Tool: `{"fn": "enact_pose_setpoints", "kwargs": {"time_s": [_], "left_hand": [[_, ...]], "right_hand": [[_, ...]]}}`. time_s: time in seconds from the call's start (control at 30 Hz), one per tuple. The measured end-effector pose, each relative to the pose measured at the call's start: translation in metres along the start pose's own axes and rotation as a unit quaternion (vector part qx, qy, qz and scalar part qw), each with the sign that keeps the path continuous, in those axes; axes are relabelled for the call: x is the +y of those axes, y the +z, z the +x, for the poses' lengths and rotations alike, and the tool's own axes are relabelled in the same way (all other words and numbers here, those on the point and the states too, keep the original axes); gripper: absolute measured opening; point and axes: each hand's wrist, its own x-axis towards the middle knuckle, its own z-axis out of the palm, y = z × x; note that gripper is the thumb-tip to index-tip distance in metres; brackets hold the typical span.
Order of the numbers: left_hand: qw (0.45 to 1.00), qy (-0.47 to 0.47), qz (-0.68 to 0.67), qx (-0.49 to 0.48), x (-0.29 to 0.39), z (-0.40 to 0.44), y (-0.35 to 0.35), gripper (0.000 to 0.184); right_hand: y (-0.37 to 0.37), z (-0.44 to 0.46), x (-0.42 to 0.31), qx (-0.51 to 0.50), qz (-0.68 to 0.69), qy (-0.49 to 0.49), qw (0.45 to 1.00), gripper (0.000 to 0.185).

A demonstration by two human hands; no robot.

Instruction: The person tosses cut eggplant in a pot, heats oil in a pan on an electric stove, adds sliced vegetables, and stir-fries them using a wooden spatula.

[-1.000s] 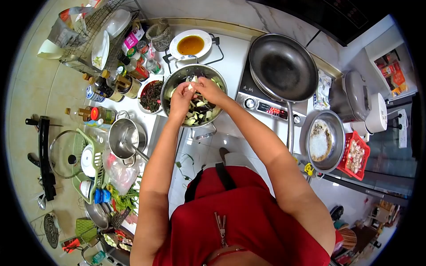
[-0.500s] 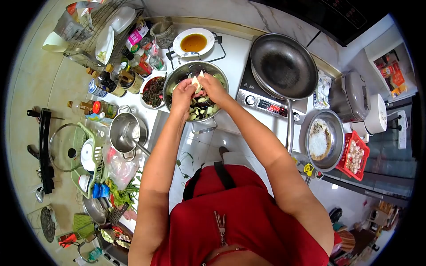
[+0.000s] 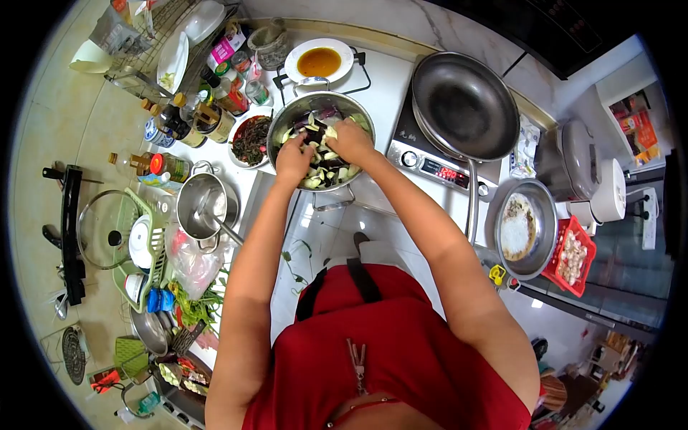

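Observation:
Cut eggplant pieces (image 3: 334, 173), pale-fleshed with dark purple skin, fill much of a two-handled steel pot (image 3: 281, 115). Both my hands reach down into this pot, a short distance apart. On its left side, my left hand (image 3: 294, 159) has thumb and fingers apart among the pieces, and nothing shows firmly held. To the right, my right hand (image 3: 350, 142) has its fingers curled down, with a pale eggplant piece (image 3: 331, 133) at the fingertips. The undersides of both hands' fingers are hidden.
Behind the pot stands a plate of brown sauce (image 3: 319, 63); left are a bowl of dark shredded food (image 3: 251, 140), bottles (image 3: 213, 120) and a small saucepan (image 3: 204, 204). Rightward are a wok (image 3: 466, 104) on an induction cooker (image 3: 437, 169), a steel basin (image 3: 527, 266) and a red basket (image 3: 588, 251).
My hands, earlier together above the pot around a pale eggplant piece, have moved apart and lower into the pot. The view has shifted slightly.

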Motion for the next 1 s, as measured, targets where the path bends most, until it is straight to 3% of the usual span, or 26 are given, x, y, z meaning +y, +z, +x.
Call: {"fn": "enact_pose_setpoints", "kwargs": {"time_s": [0.03, 0.1, 0.13, 0.17, 0.27, 0.37, 0.57, 0.6, 0.67, 0.7, 0.73, 0.77, 0.83, 0.9, 1.0], "left_hand": [[0.988, 0.045, 0.146, 0.004, 0.002, -0.003, -0.002, 0.057], [0.962, 0.028, 0.255, -0.097, 0.005, -0.005, -0.001, 0.086], [0.947, 0.011, 0.290, -0.135, 0.007, -0.004, 0.000, 0.095], [0.930, -0.005, 0.324, -0.171, 0.009, 0.000, 0.002, 0.104], [0.897, -0.040, 0.345, -0.275, 0.011, 0.019, 0.010, 0.123], [0.895, -0.080, 0.316, -0.304, -0.006, 0.038, 0.031, 0.127], [0.902, -0.078, 0.289, -0.310, -0.011, 0.047, 0.032, 0.124], [0.918, -0.029, 0.288, -0.272, 0.007, 0.035, 0.013, 0.105], [0.924, -0.043, 0.263, -0.275, 0.014, 0.047, -0.006, 0.083], [0.927, -0.053, 0.248, -0.278, 0.013, 0.050, -0.010, 0.073], [0.955, 0.010, 0.268, -0.125, 0.008, 0.047, -0.006, 0.048], [0.963, 0.053, 0.262, -0.044, 0.006, 0.050, -0.004, 0.041], [0.946, 0.163, 0.272, 0.066, -0.017, 0.063, 0.019, 0.040], [0.936, 0.167, 0.308, 0.033, -0.047, 0.072, 0.049, 0.043], [0.937, 0.086, 0.334, -0.056, -0.037, 0.081, 0.051, 0.039]], "right_hand": [[0.003, 0.000, 0.000, 0.011, -0.049, -0.021, 0.998, 0.054], [0.012, -0.002, 0.000, 0.032, -0.148, -0.064, 0.986, 0.065], [0.012, 0.002, 0.001, -0.053, -0.143, -0.067, 0.986, 0.078], [0.015, 0.005, 0.001, -0.081, -0.168, -0.065, 0.980, 0.080], [0.035, 0.022, 0.004, -0.183, -0.245, -0.047, 0.951, 0.089], [0.030, 0.030, -0.003, -0.215, -0.263, -0.019, 0.940, 0.089], [0.030, 0.038, 0.008, -0.229, -0.216, -0.053, 0.948, 0.089], [0.022, 0.033, 0.005, -0.236, -0.223, -0.059, 0.944, 0.088], [0.008, 0.032, -0.002, -0.251, -0.197, -0.069, 0.945, 0.079], [0.012, 0.036, 0.000, -0.193, -0.197, -0.084, 0.958, 0.076], [0.019, 0.039, 0.002, -0.136, -0.196, -0.099, 0.966, 0.073], [0.025, 0.041, 0.004, -0.078, -0.194, -0.113, 0.971, 0.070], [0.024, 0.041, 0.002, -0.078, -0.200, -0.114, 0.970, 0.068], [0.039, 0.045, 0.008, -0.089, -0.195, -0.098, 0.972, 0.069], [0.050, 0.053, 0.010, -0.142, -0.227, -0.076, 0.960, 0.069]]}}
